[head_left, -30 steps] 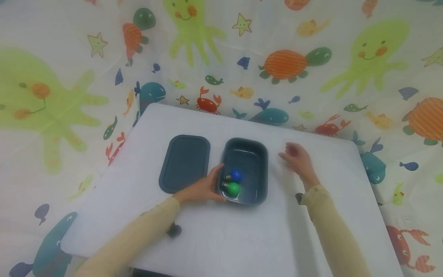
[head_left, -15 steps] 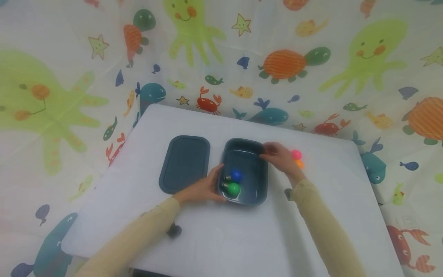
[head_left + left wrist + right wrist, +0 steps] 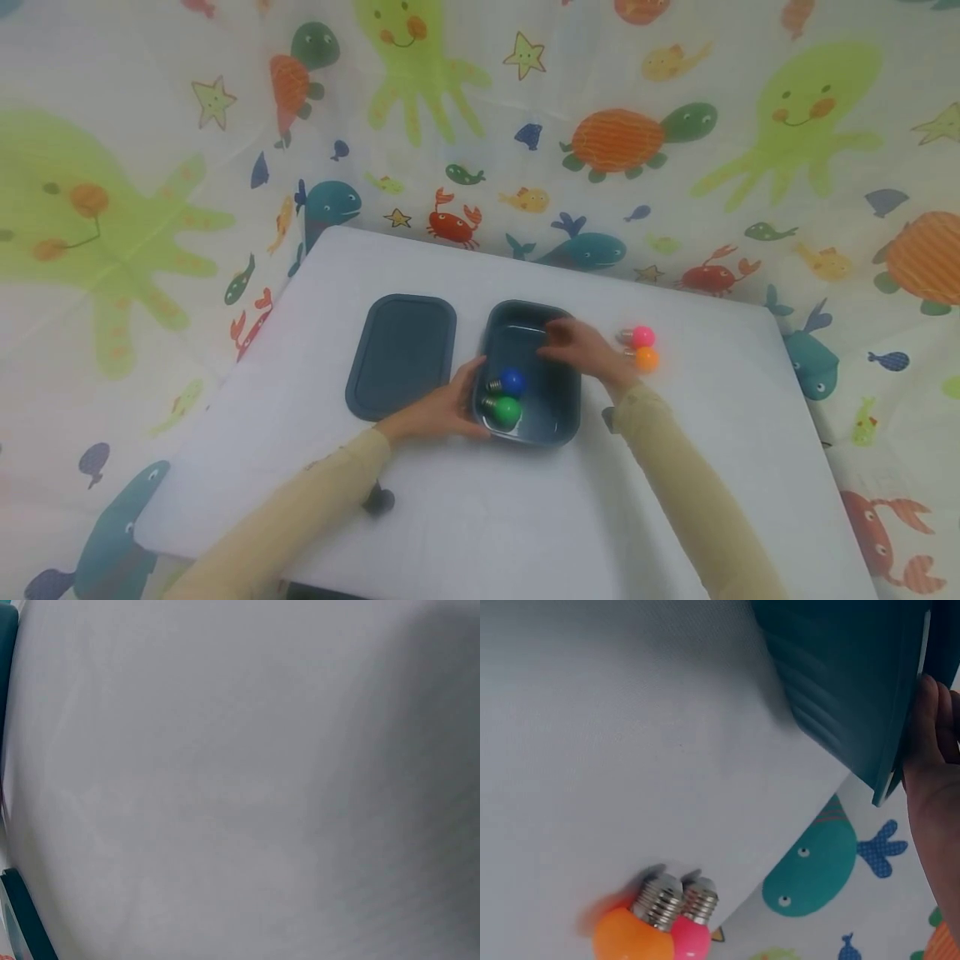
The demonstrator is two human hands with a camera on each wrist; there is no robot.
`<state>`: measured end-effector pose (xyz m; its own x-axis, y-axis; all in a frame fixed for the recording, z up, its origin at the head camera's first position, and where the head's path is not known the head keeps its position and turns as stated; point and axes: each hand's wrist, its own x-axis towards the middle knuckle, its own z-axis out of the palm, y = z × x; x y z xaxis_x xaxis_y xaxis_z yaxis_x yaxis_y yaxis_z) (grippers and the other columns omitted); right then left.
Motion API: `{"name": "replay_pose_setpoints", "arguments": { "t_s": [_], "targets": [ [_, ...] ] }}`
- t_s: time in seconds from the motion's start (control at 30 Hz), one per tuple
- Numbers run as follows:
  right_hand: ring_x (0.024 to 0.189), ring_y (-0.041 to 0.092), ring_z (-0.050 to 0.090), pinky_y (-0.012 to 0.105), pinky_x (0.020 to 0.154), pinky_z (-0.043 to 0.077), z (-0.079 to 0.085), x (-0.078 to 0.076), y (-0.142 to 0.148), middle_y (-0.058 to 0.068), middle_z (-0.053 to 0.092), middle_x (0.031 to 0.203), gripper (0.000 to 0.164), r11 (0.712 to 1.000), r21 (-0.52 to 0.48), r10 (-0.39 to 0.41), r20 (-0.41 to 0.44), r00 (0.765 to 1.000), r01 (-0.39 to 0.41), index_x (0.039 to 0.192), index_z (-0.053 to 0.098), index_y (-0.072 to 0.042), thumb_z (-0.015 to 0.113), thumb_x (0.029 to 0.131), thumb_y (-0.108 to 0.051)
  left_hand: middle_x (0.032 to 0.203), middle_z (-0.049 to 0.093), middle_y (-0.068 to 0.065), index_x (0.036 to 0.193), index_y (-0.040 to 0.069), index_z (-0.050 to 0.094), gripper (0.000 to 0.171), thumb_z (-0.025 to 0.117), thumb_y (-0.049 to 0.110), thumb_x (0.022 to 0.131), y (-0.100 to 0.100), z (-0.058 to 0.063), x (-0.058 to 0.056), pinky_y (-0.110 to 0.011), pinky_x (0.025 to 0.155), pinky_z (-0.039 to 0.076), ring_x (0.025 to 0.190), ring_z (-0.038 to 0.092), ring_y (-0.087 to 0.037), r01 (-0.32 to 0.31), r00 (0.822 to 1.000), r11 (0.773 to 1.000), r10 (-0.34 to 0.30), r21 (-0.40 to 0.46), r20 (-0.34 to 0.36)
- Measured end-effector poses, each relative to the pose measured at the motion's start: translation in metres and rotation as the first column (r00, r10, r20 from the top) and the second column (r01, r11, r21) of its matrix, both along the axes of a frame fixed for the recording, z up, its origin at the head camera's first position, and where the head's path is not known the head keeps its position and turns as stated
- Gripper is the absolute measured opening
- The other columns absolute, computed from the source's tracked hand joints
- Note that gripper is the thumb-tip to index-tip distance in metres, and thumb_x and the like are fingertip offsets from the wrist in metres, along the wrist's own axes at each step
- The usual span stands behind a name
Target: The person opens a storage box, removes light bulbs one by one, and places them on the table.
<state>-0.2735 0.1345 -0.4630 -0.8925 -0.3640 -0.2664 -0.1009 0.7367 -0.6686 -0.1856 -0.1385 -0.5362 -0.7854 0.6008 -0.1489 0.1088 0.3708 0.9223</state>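
Note:
A dark grey-blue rectangular container (image 3: 551, 417) stands on the white table, holding a blue light bulb (image 3: 512, 382) and a green light bulb (image 3: 507, 410) near its left wall. My left hand (image 3: 442, 408) grips the container's left side, thumb toward the near corner. My right hand (image 3: 577, 346) reaches over the right rim, fingers loosely bent above the inside, with nothing visible between them. In the right wrist view, its fingers (image 3: 928, 724) are at the rim. Just right of that hand lie a pink bulb (image 3: 642, 337) and an orange bulb (image 3: 647, 359).
A matching flat lid (image 3: 405, 354) lies left of the container, close to my left forearm. The white tabletop (image 3: 510, 525) extends around them. A curtain (image 3: 480, 100) printed with sea animals hangs behind the table and along its sides.
My right hand has moved left from over the pink and orange bulbs, across the rim and over the container's inside. Those two bulbs have come into sight. My left hand stays put.

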Motion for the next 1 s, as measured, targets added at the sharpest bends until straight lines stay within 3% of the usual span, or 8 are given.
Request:
{"name": "replay_pose_setpoints", "arguments": {
  "t_s": [0.43,0.63,0.87,1.0],
  "targets": [
    [0.100,0.021,0.058,0.038,0.086,0.051,-0.008,0.004,-0.016,0.007,0.061,0.111,0.057,0.983,0.093,0.154,0.025,0.988,-0.156,0.123,0.054,-0.009,0.073,0.076,-0.035,0.155,0.010,-0.004,0.146,0.033,-0.006,0.117,0.079,0.041,0.067,0.000,0.000,0.003,-0.038,0.110,0.029,0.141,0.017,-0.017,-0.010,1.000,1.000,0.010,-0.002,-0.003],
    [0.092,0.017,0.061,0.034,0.082,0.052,-0.014,0.005,-0.023,0.005,0.064,0.102,0.056,0.966,0.147,0.207,0.052,0.977,-0.212,0.118,0.058,-0.008,0.074,0.074,-0.040,0.155,0.007,-0.007,0.147,0.031,-0.007,0.116,0.080,0.030,0.070,0.001,-0.001,0.004,-0.039,0.110,0.029,0.141,0.014,-0.019,-0.010,1.000,0.999,0.009,0.047,0.020],
    [0.090,0.016,0.061,0.033,0.081,0.053,-0.021,0.008,-0.030,0.002,0.065,0.100,0.051,0.955,0.189,0.215,0.093,0.972,-0.229,0.111,0.061,-0.011,0.075,0.073,-0.041,0.156,0.004,-0.009,0.148,0.021,-0.005,0.113,0.079,0.021,0.072,0.002,0.024,0.013,-0.040,0.111,0.027,0.142,0.011,-0.022,-0.009,0.999,0.998,0.006,0.068,0.047],
    [0.093,0.018,0.061,0.035,0.083,0.052,-0.022,0.010,-0.033,0.004,0.065,0.104,0.057,0.948,0.213,0.217,0.121,0.969,-0.239,0.115,0.060,-0.011,0.075,0.071,-0.044,0.155,0.006,-0.012,0.148,0.021,-0.005,0.112,0.078,0.020,0.073,0.002,0.026,0.013,-0.040,0.110,0.028,0.141,0.012,-0.022,-0.009,0.999,0.998,0.006,0.068,0.046]
  ]
}}
